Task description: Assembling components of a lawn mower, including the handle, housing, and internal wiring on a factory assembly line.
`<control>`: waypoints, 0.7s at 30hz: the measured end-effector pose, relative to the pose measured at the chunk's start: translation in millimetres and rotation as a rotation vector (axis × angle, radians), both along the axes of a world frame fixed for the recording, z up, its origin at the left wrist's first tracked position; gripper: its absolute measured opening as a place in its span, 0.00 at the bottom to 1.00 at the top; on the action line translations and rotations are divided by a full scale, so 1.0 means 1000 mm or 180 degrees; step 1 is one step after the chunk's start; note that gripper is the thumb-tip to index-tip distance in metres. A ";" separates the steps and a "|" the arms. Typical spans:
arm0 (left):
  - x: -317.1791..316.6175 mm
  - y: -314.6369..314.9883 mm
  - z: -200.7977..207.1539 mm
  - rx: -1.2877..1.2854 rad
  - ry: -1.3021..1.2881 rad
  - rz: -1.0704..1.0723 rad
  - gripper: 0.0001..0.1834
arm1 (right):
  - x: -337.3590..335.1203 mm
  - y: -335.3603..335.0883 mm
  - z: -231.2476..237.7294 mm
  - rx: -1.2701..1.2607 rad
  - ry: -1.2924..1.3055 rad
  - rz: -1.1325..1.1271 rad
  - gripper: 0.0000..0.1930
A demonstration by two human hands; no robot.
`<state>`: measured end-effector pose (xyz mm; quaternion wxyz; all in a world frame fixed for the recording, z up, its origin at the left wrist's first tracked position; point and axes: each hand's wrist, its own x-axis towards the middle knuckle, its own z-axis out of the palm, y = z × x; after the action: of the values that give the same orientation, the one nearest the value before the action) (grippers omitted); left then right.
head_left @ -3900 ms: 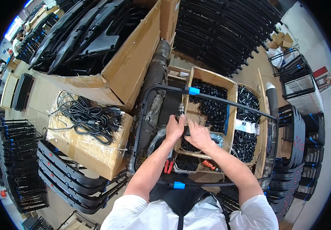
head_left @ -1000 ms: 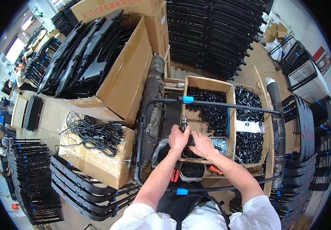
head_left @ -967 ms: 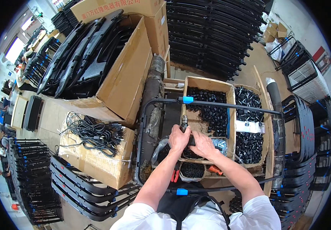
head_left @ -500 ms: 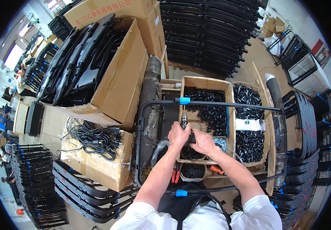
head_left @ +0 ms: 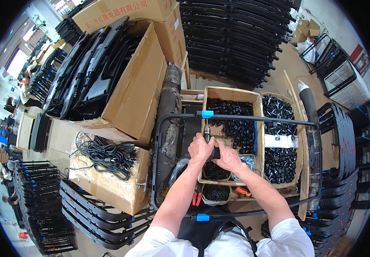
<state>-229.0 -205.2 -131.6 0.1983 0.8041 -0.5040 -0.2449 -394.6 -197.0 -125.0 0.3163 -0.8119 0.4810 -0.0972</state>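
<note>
Starting at my left, a heap of black cables lies on a taped carton, well apart from the hands, tangled enough that I can't pick out single leads. Next comes the slim black frame, which surrounds both hands as I see it; the forearms cover parts of its lower bar. A clear plastic bag shows just left of the left wrist, and the red-handled tool below is partly behind the left forearm, so I can't make out its working end. The left hand is closed around the body of the power drill, whose chuck points away from the person, just below the blue clip on the far bar. I can't tell whether its tip touches the bar. The drill's dark rear part sits between the two palms. The right hand is closed on that part, thumb forward, its fingers out of my sight. Past it, black knobs fill much of a shallow box, the orange tool is partly hidden by the right forearm, and a white packet lies among bolts farther right.
</note>
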 end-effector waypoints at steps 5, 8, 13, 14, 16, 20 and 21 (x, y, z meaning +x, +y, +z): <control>0.000 -0.006 0.002 0.0017 0.0050 0.0038 0.32 | 0.003 -0.003 0.008 0.0129 0.0107 -0.0102 0.42; 0.000 -0.009 0.005 0.0023 0.0094 0.0008 0.32 | 0.003 -0.004 -0.008 -0.0228 0.0032 0.0160 0.37; 0.006 -0.005 0.004 0.0032 0.0129 -0.0067 0.33 | 0.009 0.004 -0.009 -0.0298 -0.0101 0.0155 0.29; 0.005 -0.005 0.005 0.0082 0.0134 -0.0078 0.33 | 0.009 0.006 -0.008 -0.0306 -0.0092 0.0150 0.29; 0.006 -0.003 0.007 0.0120 0.0148 -0.0096 0.34 | 0.010 0.009 -0.007 -0.0400 -0.0168 0.0117 0.28; 0.008 -0.001 0.007 0.0137 0.0103 -0.0168 0.33 | 0.010 0.013 -0.003 -0.0348 -0.0149 0.0075 0.28; 0.009 0.000 0.006 0.0131 0.0039 -0.0195 0.32 | 0.011 0.014 -0.002 -0.0411 -0.0180 0.0118 0.28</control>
<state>-219.7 -205.3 -125.9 0.1772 0.7908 -0.5220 -0.2661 -383.7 -182.9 -127.1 0.2786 -0.8362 0.4495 -0.1450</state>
